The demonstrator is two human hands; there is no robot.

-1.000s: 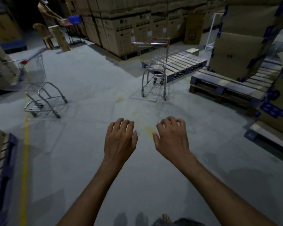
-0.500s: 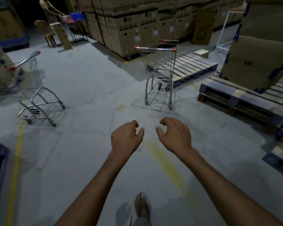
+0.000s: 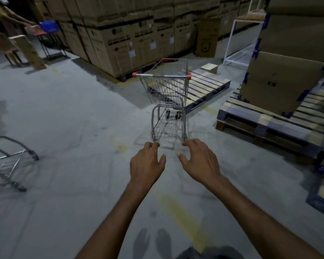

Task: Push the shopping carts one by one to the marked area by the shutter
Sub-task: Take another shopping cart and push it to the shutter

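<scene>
Straight ahead by the pallets (image 3: 209, 85) stands a shopping cart (image 3: 166, 90), not yet pushed; my left hand (image 3: 146, 165) and right hand (image 3: 200, 161) reach toward it, fingers loosely spread, empty; a second cart (image 3: 32, 155) waits near left

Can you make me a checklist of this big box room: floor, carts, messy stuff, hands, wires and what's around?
Surface: grey concrete floor, faded yellow line underfoot.
Job's things: shopping cart ahead, empty, handle toward the person; second cart at left edge, partly cut off; shutter and marked area not in view.
Clutter: bare pallet just beyond the cart; loaded pallet on the right.
Hands: left hand and right hand reach forward, fingers loose, holding nothing, not touching the cart.
Cables: nothing seen.
Surroundings: stacked cardboard boxes, white frame, chair far left.
</scene>
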